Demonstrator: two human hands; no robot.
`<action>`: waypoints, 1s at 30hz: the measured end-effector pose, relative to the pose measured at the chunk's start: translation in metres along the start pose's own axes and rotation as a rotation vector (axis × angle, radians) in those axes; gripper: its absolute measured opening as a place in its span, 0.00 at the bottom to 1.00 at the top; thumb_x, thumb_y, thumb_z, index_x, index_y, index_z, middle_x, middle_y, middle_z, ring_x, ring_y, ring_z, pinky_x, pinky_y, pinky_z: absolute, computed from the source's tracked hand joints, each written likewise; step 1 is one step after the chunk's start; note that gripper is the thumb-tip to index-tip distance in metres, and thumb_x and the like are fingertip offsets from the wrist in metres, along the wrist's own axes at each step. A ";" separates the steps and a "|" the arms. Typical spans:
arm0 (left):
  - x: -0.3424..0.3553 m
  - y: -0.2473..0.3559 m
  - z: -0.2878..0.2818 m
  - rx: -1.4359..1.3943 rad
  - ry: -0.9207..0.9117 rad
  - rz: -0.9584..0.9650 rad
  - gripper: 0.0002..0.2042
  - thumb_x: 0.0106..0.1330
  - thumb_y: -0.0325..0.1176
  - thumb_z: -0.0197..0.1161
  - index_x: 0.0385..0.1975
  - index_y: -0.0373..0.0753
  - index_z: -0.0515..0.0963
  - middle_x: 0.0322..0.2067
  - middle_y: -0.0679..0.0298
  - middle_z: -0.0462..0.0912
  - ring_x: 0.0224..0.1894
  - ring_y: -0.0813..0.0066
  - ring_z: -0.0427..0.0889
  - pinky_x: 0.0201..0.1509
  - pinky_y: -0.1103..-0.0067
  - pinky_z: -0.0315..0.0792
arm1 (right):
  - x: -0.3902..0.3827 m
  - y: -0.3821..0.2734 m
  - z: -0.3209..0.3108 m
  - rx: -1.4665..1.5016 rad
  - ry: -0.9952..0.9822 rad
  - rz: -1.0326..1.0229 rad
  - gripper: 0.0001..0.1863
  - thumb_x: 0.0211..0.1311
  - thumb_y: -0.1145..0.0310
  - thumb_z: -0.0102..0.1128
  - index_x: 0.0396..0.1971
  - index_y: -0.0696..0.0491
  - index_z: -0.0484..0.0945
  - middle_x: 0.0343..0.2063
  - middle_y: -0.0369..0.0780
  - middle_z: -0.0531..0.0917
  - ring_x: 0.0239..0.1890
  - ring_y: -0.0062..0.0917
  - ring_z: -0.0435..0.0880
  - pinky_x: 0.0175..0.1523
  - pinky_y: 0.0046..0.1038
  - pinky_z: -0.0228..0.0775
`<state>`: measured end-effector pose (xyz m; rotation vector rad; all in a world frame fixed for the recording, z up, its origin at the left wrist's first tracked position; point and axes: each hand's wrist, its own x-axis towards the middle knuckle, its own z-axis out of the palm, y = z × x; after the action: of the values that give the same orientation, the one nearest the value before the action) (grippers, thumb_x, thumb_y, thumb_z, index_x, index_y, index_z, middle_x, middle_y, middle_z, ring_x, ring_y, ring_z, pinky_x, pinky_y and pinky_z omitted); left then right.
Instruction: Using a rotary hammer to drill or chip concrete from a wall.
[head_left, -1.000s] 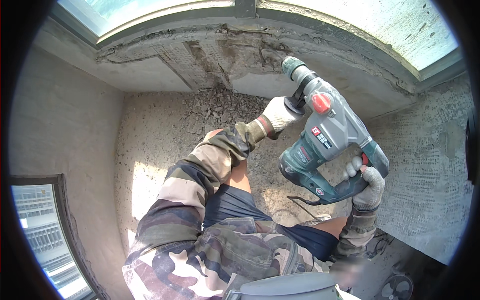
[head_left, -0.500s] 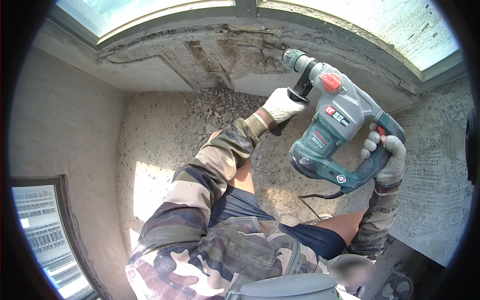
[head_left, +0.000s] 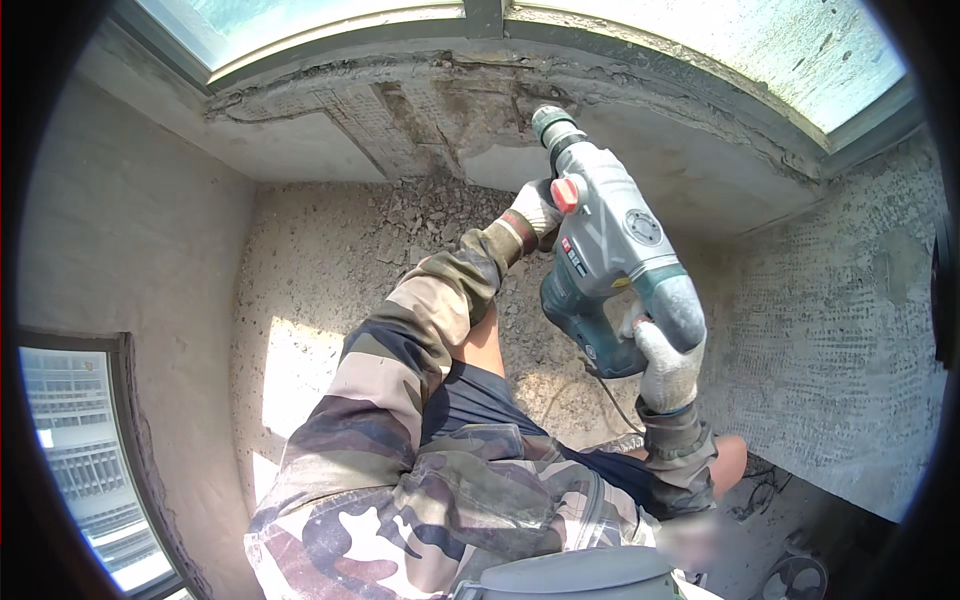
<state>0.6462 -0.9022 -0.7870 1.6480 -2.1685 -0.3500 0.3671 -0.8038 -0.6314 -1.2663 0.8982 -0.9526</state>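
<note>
chipping is partway by the look of it: the wall strip under the window (head_left: pixel 330 110) is stripped to rough concrete, rubble (head_left: pixel 420 215) lies on the floor below, and smooth plaster (head_left: pixel 680 170) remains to the right. rotary hammer (head_left: pixel 610 250) is up, nose at the chipped band; right hand (head_left: pixel 668 365) fingers wrapped on the rear handle, left hand (head_left: pixel 535 208) gripping the side handle. no containers in view.

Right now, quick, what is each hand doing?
Left hand: closed on the side grip of the rotary hammer.
Right hand: closed on its rear handle.
</note>
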 end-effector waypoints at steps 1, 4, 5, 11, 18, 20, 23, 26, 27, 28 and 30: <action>-0.006 -0.016 0.008 -0.314 0.067 -0.073 0.20 0.56 0.40 0.65 0.50 0.47 0.77 0.48 0.62 0.83 0.48 0.61 0.82 0.53 0.71 0.76 | -0.013 0.019 0.009 -0.043 0.032 -0.023 0.16 0.52 0.78 0.57 0.43 0.61 0.74 0.28 0.39 0.78 0.30 0.23 0.76 0.39 0.26 0.70; -0.002 0.015 -0.012 -0.103 -0.081 -0.102 0.27 0.48 0.38 0.70 0.52 0.47 0.77 0.46 0.62 0.83 0.49 0.60 0.82 0.54 0.72 0.76 | -0.013 0.009 0.000 0.131 0.000 0.146 0.14 0.53 0.77 0.57 0.42 0.60 0.74 0.30 0.39 0.77 0.33 0.25 0.77 0.41 0.29 0.71; -0.004 0.019 -0.016 -0.012 -0.128 -0.083 0.29 0.46 0.37 0.71 0.54 0.47 0.76 0.47 0.63 0.83 0.49 0.60 0.82 0.54 0.73 0.76 | -0.009 -0.015 -0.003 0.215 -0.009 0.198 0.14 0.53 0.76 0.57 0.42 0.60 0.74 0.31 0.39 0.77 0.34 0.25 0.77 0.41 0.30 0.72; -0.003 0.066 -0.025 0.017 0.138 0.236 0.43 0.25 0.28 0.74 0.54 0.48 0.73 0.42 0.63 0.80 0.48 0.63 0.82 0.50 0.73 0.78 | -0.018 -0.068 -0.043 0.299 0.036 0.126 0.30 0.52 0.70 0.58 0.57 0.62 0.68 0.34 0.41 0.75 0.34 0.28 0.74 0.41 0.34 0.73; 0.011 0.067 -0.047 -0.624 0.106 -0.289 0.14 0.66 0.44 0.58 0.33 0.38 0.79 0.27 0.54 0.82 0.35 0.54 0.83 0.41 0.69 0.75 | 0.022 -0.061 -0.041 0.309 0.030 0.184 0.29 0.52 0.70 0.59 0.56 0.63 0.68 0.32 0.39 0.73 0.33 0.25 0.72 0.39 0.31 0.70; 0.014 0.036 -0.033 -0.409 0.170 -0.145 0.12 0.66 0.43 0.57 0.31 0.41 0.78 0.27 0.56 0.82 0.36 0.53 0.83 0.41 0.69 0.75 | 0.034 -0.060 -0.024 0.346 0.074 0.158 0.24 0.49 0.72 0.59 0.49 0.65 0.73 0.27 0.40 0.74 0.28 0.27 0.74 0.35 0.31 0.70; 0.017 0.024 -0.022 0.102 0.326 0.199 0.13 0.66 0.45 0.58 0.33 0.41 0.78 0.26 0.57 0.83 0.34 0.57 0.84 0.38 0.70 0.76 | 0.037 -0.074 -0.012 0.239 0.056 0.143 0.21 0.49 0.74 0.58 0.45 0.65 0.74 0.26 0.40 0.75 0.27 0.27 0.74 0.35 0.31 0.70; 0.022 0.045 -0.023 -0.735 0.098 -0.308 0.17 0.65 0.50 0.61 0.35 0.40 0.79 0.27 0.59 0.84 0.34 0.64 0.85 0.37 0.72 0.77 | 0.028 -0.092 -0.001 0.045 0.062 0.120 0.19 0.48 0.74 0.57 0.43 0.65 0.75 0.25 0.41 0.76 0.27 0.27 0.76 0.35 0.30 0.70; 0.023 0.047 -0.025 -0.802 0.083 -0.341 0.19 0.64 0.51 0.62 0.36 0.39 0.79 0.27 0.59 0.85 0.35 0.65 0.86 0.37 0.72 0.77 | 0.028 -0.096 0.001 -0.023 0.055 0.107 0.19 0.47 0.75 0.57 0.42 0.65 0.75 0.24 0.41 0.76 0.27 0.26 0.76 0.35 0.30 0.70; 0.015 0.057 -0.028 -1.094 0.100 -0.400 0.20 0.63 0.52 0.63 0.37 0.38 0.79 0.27 0.59 0.85 0.35 0.63 0.86 0.38 0.71 0.77 | 0.021 -0.094 -0.006 -0.023 0.022 0.110 0.20 0.46 0.75 0.57 0.42 0.66 0.75 0.26 0.41 0.77 0.28 0.26 0.77 0.36 0.30 0.71; 0.012 0.068 -0.032 -0.638 0.140 -0.231 0.19 0.64 0.51 0.61 0.40 0.41 0.79 0.29 0.59 0.85 0.35 0.61 0.85 0.40 0.70 0.77 | -0.004 -0.093 -0.011 -0.012 0.103 0.073 0.20 0.47 0.76 0.57 0.44 0.66 0.74 0.27 0.42 0.78 0.29 0.26 0.78 0.37 0.29 0.72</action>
<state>0.5992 -0.8939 -0.7273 1.4827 -1.5353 -0.8606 0.3475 -0.8088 -0.5399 -1.1954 1.0251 -0.9620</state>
